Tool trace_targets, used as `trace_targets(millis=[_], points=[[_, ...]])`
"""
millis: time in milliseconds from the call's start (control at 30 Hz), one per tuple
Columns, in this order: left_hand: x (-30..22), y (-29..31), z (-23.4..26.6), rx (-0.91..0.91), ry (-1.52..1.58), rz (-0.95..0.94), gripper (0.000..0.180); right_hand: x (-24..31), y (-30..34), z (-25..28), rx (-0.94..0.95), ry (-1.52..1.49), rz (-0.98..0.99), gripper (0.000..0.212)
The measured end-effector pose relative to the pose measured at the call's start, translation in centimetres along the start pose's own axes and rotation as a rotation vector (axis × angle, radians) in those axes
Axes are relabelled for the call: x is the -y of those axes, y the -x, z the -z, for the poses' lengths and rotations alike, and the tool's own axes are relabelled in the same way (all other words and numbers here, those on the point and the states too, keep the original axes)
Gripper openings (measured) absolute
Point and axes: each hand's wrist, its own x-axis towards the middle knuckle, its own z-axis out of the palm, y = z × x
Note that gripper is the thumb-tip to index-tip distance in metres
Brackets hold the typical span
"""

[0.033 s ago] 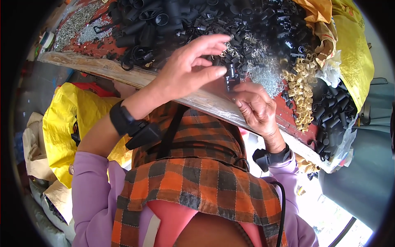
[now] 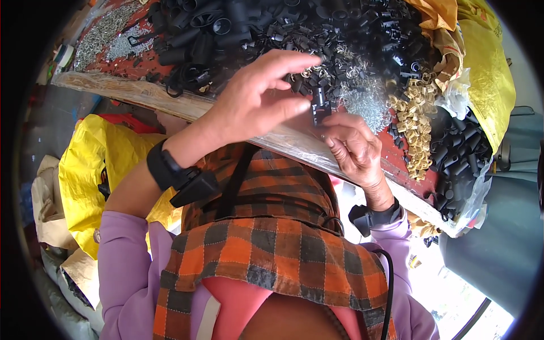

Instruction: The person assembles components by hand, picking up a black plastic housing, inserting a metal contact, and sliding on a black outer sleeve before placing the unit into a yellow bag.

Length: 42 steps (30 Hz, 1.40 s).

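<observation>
My left hand (image 2: 258, 99) is raised over the table's near edge, open and empty, its thumb and forefinger spread apart. Just right of its thumb tip stands a small black part (image 2: 321, 112) with a shiny metal cylinder on top. My right hand (image 2: 354, 146) is closed, with thumb and fingers curled together just below that part. Its forefinger tip is beside the part's lower end; whether it touches is unclear. Whatever the right fingers pinch is too small or hidden to name. Behind the hands lies a heap of small black plastic pieces (image 2: 294, 42).
Silver pins (image 2: 365, 105) and brass-coloured clips (image 2: 418, 130) lie in piles to the right. Black tubes (image 2: 195, 42) and silver metal rings (image 2: 102, 37) cover the far left. The table has a wooden front edge (image 2: 136, 90). Yellow bags (image 2: 93, 170) hang at its left.
My left hand has shifted slightly left, and its thumb and forefinger are spread a little wider. My right hand has barely moved.
</observation>
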Motion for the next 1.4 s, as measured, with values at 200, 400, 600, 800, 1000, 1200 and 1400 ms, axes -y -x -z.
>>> trace_targets(millis=[200,400,600,800,1000,1200,1400], points=[[-0.9,0.7,0.3,0.152,-0.434,-0.368,0.035,1.0,0.3,0.1,0.024,-0.070,-0.138,0.010],[-0.4,1.3,-0.4,0.213,-0.464,-0.425,0.026,2.2,0.3,0.4,0.104,-0.097,-0.196,0.009],[0.4,1.1,-0.9,0.267,-0.401,-0.450,0.027,2.8,0.2,0.5,0.177,-0.109,-0.211,0.009],[0.9,1.2,-0.9,0.342,-0.299,-0.411,0.027,3.1,0.2,0.4,0.211,-0.124,-0.221,0.010],[1.4,1.7,-1.1,0.348,-0.279,-0.408,0.026,3.3,-0.1,0.0,0.223,-0.120,-0.219,0.011],[1.6,1.7,-1.0,0.349,-0.310,-0.427,0.025,3.1,0.0,-0.2,0.231,-0.143,-0.236,0.011],[1.7,1.8,-1.0,0.314,-0.293,-0.447,0.022,2.7,0.1,-0.4,0.236,-0.159,-0.234,0.012]])
